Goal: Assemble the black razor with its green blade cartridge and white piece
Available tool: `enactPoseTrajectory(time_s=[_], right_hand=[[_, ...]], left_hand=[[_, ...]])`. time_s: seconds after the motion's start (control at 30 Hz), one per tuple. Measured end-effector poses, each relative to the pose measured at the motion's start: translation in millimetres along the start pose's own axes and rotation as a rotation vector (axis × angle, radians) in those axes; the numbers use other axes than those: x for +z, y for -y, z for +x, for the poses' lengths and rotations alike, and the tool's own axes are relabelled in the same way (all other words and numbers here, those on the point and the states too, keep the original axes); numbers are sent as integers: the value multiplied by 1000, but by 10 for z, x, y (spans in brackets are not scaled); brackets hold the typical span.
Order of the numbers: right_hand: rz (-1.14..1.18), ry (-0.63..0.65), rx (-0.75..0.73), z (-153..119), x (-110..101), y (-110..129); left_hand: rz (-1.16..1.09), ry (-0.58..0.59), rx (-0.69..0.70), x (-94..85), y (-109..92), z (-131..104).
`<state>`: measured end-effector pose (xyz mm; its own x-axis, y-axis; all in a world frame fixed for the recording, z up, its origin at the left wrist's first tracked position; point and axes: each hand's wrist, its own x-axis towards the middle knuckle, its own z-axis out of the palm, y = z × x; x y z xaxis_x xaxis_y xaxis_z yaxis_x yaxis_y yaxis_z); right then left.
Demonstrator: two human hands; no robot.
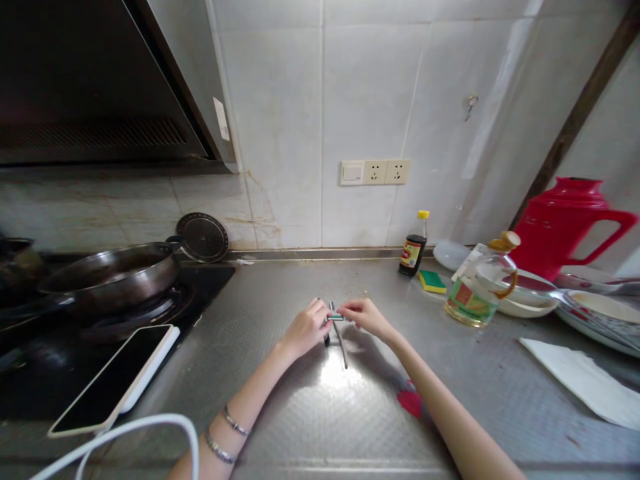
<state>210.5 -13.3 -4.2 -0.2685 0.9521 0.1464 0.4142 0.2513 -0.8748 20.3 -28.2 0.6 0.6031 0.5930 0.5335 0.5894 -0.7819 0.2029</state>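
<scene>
My left hand (307, 327) and my right hand (367, 317) meet low over the metal counter. Between their fingertips is a small green-and-white bar (336, 318), its left end pinched by my left fingers and its right end by my right fingers. A slim grey rod (342, 347) runs beneath the bar toward me; whether the two are joined, I cannot tell. Beside my left fingertips a short dark piece (327, 337) shows, partly covered by the hand. Two bracelets circle my left forearm.
At left, a steel pan (117, 270) sits on the black stove, with a phone (113, 380) and white cable in front. To the right stand a soy sauce bottle (412, 250), a sponge (432, 281), an oil jug (473, 297), bowls and a red thermos (560, 227). White paper (583, 380) lies nearer.
</scene>
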Motion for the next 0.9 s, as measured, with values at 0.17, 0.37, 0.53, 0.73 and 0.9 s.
enactPoseTrajectory(time_s=[0.17, 0.37, 0.53, 0.73, 0.9], right_hand=[[49, 75, 8, -20, -14, 32], [61, 58, 17, -27, -60, 28], [89, 50, 25, -29, -64, 36], [96, 31, 45, -39, -61, 82], [104, 2, 66, -35, -82, 73]], left_hand=[[59, 16, 25, 11, -7, -12], [45, -35, -32, 9, 22, -12], [48, -36, -46, 19, 25, -12], [23, -23, -63, 19, 16, -16], [-36, -50, -117, 44, 30, -8]])
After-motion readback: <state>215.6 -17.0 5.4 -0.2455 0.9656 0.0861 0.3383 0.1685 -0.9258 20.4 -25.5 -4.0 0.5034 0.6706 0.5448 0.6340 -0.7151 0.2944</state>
